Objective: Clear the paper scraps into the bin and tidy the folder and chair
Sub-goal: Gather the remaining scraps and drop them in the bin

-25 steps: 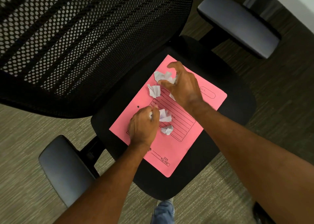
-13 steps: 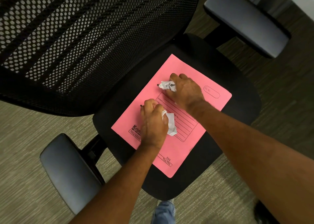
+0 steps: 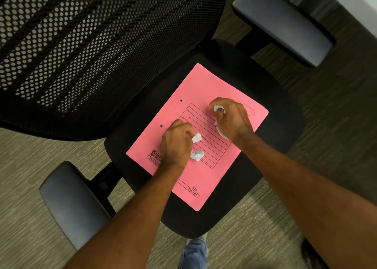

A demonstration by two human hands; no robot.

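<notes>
A pink folder (image 3: pixel 206 85) lies flat on the black seat of an office chair (image 3: pixel 281 138). My left hand (image 3: pixel 176 144) rests on the folder's left part, fingers closed around crumpled white paper scraps (image 3: pixel 196 137); one more scrap (image 3: pixel 197 154) lies on the folder just right of that hand. My right hand (image 3: pixel 234 119) is over the folder's upper right, fist closed on white paper scraps (image 3: pixel 218 108) that poke out between the fingers. No bin is in view.
The chair's black mesh backrest (image 3: pixel 91 50) fills the upper left. Grey armrests sit at lower left (image 3: pixel 71 203) and upper right (image 3: pixel 283 24). Striped carpet (image 3: pixel 336 109) surrounds the chair. A jeans leg (image 3: pixel 194 252) shows at the bottom, a white wall edge (image 3: pixel 359 1) top right.
Both hands have gathered the loose scraps off the folder and drawn back toward me, closing into fists around them. Fewer scraps lie loose on the folder.
</notes>
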